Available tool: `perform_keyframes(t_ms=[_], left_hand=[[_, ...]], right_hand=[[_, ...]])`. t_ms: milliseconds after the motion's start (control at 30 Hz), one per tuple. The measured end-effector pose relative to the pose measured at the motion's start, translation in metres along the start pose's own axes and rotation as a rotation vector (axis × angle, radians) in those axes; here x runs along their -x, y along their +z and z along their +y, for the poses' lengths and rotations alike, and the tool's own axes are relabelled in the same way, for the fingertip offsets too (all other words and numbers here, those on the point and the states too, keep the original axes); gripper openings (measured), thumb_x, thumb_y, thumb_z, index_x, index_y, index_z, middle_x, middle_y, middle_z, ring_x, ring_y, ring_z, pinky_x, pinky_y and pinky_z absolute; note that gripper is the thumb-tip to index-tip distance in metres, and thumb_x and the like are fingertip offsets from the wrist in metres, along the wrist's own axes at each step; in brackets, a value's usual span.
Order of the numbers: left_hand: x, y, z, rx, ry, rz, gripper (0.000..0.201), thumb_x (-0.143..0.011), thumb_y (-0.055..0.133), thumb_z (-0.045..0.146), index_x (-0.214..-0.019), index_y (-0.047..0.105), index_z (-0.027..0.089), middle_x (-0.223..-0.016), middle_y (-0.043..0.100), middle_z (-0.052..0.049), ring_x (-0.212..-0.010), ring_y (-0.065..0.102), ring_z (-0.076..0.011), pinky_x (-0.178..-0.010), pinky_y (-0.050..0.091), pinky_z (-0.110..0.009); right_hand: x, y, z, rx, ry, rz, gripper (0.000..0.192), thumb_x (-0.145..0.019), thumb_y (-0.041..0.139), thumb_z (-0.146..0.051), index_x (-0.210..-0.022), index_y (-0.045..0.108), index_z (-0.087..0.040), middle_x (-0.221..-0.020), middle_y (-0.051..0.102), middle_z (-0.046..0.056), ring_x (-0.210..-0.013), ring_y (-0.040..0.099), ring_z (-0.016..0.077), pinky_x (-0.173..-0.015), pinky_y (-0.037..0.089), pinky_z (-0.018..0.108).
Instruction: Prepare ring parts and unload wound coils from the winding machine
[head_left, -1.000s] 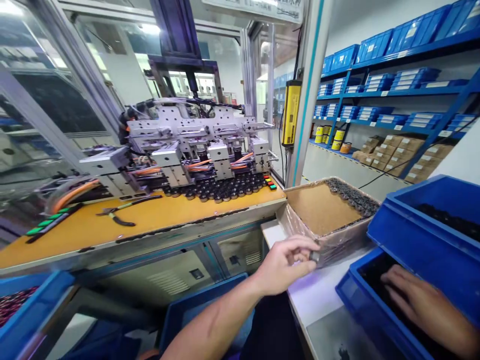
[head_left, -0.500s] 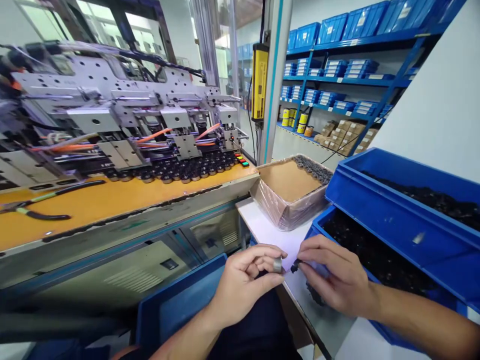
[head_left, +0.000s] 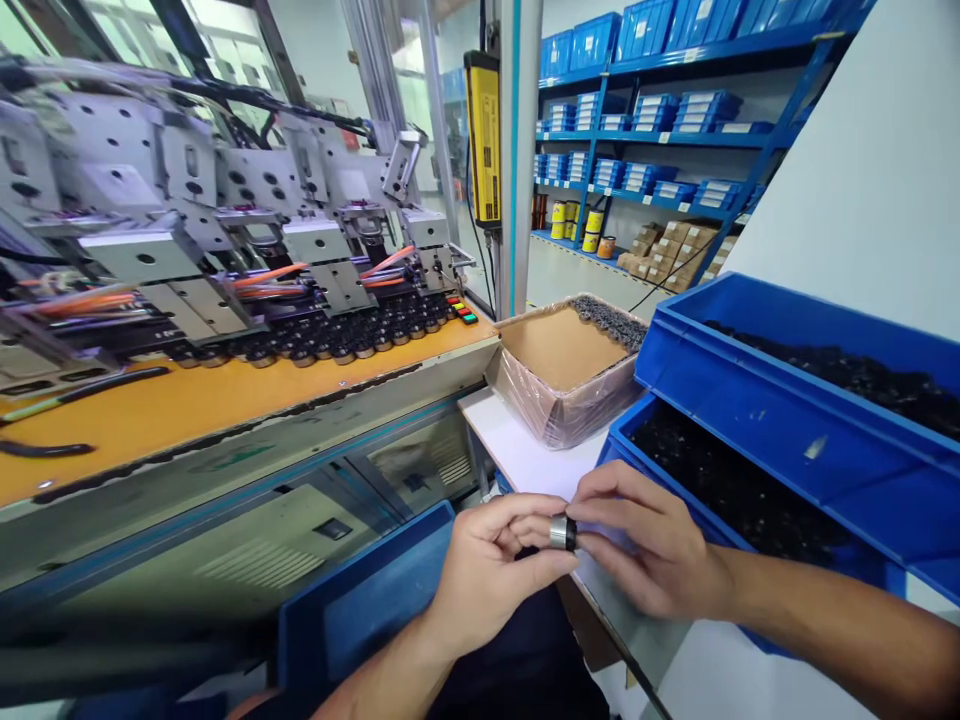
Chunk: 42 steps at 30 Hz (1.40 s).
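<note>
Between the thumb and fingers of my left hand is a short silver metal ring. A small black plastic part sits against the ring's right end, and my right hand pinches it with thumb and fingertips. The two hands meet over the edge of the white table. How deep the black part goes into the ring is hidden by the fingers.
Two blue bins of black parts stand stacked on the right. A plastic-lined carton holds grey parts at its far corner. To the left, a machine stands behind rows of black-topped rings. A blue tub lies below.
My right hand has moved left, bringing the black part against the ring. The machine's upper linkages have tilted up. My view has shifted slightly right.
</note>
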<state>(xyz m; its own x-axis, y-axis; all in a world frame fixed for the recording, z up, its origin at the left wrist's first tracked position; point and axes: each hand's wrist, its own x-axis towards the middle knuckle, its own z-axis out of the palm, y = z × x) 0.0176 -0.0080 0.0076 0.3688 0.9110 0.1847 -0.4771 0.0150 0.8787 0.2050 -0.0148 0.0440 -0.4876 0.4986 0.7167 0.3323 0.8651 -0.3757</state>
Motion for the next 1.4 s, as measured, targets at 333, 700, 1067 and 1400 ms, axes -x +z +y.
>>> perform_keyframes(t_ms=[333, 700, 1067, 1400], left_hand=[[0.001, 0.0, 0.002, -0.029, 0.063, 0.001, 0.041, -0.062, 0.084, 0.003, -0.095, 0.079, 0.027, -0.084, 0.081, 0.001, -0.074, 0.075, -0.0106, -0.073, 0.059, -0.014], [0.002, -0.001, 0.004, -0.046, 0.064, 0.029, 0.04, -0.059, 0.086, 0.004, -0.094, 0.08, 0.024, -0.085, 0.081, -0.003, -0.076, 0.077, -0.0157, -0.074, 0.061, -0.019], [-0.001, -0.003, 0.007, 0.013, -0.021, -0.026, 0.035, -0.06, 0.087, 0.007, -0.092, 0.08, 0.021, -0.082, 0.081, -0.005, -0.075, 0.078, -0.0195, -0.071, 0.063, -0.02], [0.008, 0.017, -0.007, -0.011, 0.166, 0.179, 0.036, -0.062, 0.088, 0.009, -0.092, 0.079, 0.026, -0.088, 0.081, -0.001, -0.08, 0.077, -0.0139, -0.076, 0.06, -0.016]], right_hand=[[0.003, 0.003, 0.007, 0.135, -0.133, 0.007, 0.037, -0.09, 0.059, -0.01, -0.127, 0.054, -0.011, -0.103, 0.062, 0.013, -0.094, 0.062, 0.0191, -0.076, 0.059, 0.033], [0.002, 0.001, 0.006, 0.192, -0.185, -0.016, 0.026, -0.091, 0.06, -0.008, -0.116, 0.059, -0.008, -0.1, 0.063, 0.014, -0.096, 0.062, 0.019, -0.076, 0.059, 0.033], [0.004, 0.0, 0.01, 0.312, -0.318, -0.033, 0.018, -0.092, 0.059, -0.011, -0.107, 0.064, -0.002, -0.09, 0.061, 0.011, -0.087, 0.059, 0.0194, -0.07, 0.058, 0.032], [0.005, 0.004, 0.007, 0.352, -0.37, 0.002, 0.021, -0.089, 0.057, -0.005, -0.108, 0.062, 0.004, -0.091, 0.063, 0.017, -0.091, 0.062, 0.025, -0.069, 0.061, 0.037]])
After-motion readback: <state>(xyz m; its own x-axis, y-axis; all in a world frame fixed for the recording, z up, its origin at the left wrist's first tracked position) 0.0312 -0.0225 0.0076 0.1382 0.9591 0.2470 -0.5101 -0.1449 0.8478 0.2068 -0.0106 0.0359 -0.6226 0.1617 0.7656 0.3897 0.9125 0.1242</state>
